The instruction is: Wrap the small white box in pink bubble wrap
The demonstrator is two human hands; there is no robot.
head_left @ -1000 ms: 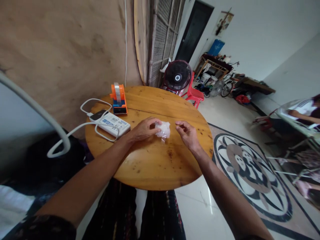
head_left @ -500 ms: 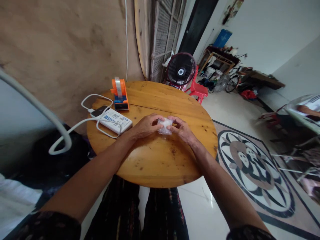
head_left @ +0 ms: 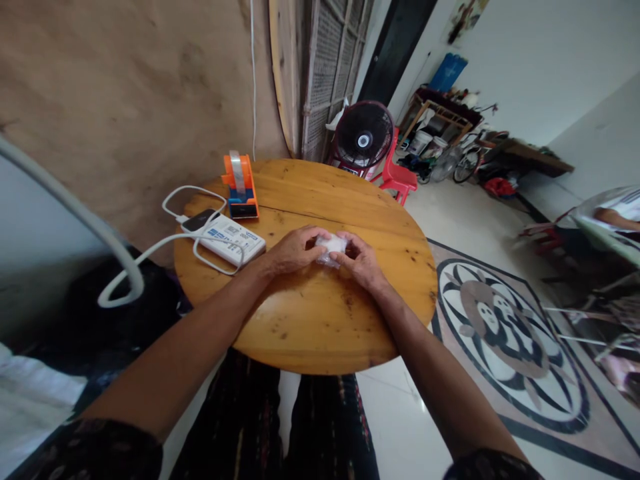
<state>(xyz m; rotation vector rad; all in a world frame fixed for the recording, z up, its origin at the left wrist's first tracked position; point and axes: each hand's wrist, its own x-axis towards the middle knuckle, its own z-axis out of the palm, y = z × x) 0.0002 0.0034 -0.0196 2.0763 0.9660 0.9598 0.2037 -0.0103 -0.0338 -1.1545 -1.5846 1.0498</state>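
A small bundle in clear, crinkled plastic wrap (head_left: 330, 248) sits at the middle of the round wooden table (head_left: 310, 333). Its contents look whitish, but I cannot make out what they are. My left hand (head_left: 299, 250) grips the bundle's left side, thumb in front and fingers behind. From the right, my right hand (head_left: 361, 260) closes on it, with the thumb pressed on the near face and the fingers curled over the far edge. Parts of the bundle are hidden by the fingers.
On the table's left stand an orange tape dispenser (head_left: 241, 187) and a white box (head_left: 227, 241) with a dark device and a white cable on it. Behind the table are a fan (head_left: 364, 137) and a red chair (head_left: 397, 175). A person's arm (head_left: 617, 219) shows at far right.
My right hand has shifted slightly and its thumb now lies a little further left on the wrapped bundle. The left hand keeps almost the same place.
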